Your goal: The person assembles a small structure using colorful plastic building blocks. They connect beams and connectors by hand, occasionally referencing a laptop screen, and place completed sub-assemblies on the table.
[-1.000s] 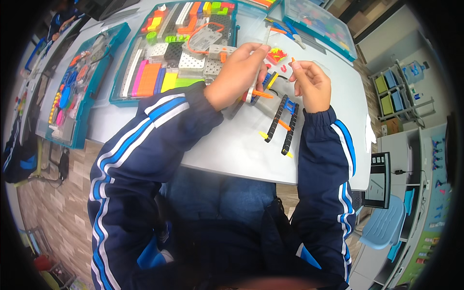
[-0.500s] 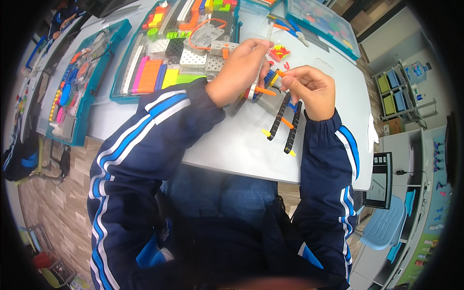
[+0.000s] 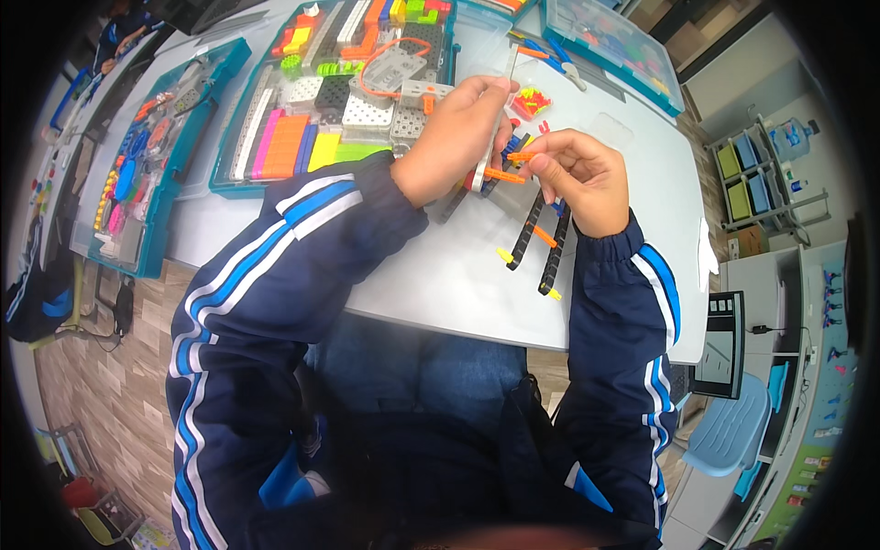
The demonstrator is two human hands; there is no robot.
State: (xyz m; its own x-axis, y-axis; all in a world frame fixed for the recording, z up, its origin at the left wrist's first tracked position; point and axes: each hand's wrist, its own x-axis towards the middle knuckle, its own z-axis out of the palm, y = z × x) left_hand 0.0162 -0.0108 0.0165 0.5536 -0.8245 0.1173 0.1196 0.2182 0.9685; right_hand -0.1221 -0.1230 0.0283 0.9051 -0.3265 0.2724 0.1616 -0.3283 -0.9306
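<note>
Over the white table (image 3: 431, 293), my left hand (image 3: 456, 137) is closed around a light grey building beam (image 3: 493, 142), part of a partly assembled construction-kit model. An orange rod (image 3: 504, 175) juts from the model below that hand. Between thumb and forefinger, my right hand (image 3: 587, 181) pinches a small orange connector piece (image 3: 521, 157), close to the blue and yellow parts by the beam. Two black beams (image 3: 551, 265) with yellow ends, joined by an orange crosspiece (image 3: 544, 236), slant below my right hand. My fingers hide part of the model's middle.
A teal-edged case of building parts (image 3: 284, 147) lies beyond my left arm, another case (image 3: 147, 174) farther left. Ahead are a small box of red and yellow pieces (image 3: 530, 103), blue-handled pliers (image 3: 564, 64) and a lidded case (image 3: 614, 55).
My right hand has shifted slightly left and down, its orange piece now showing beside the grey beam. My left hand keeps its hold almost unmoved.
</note>
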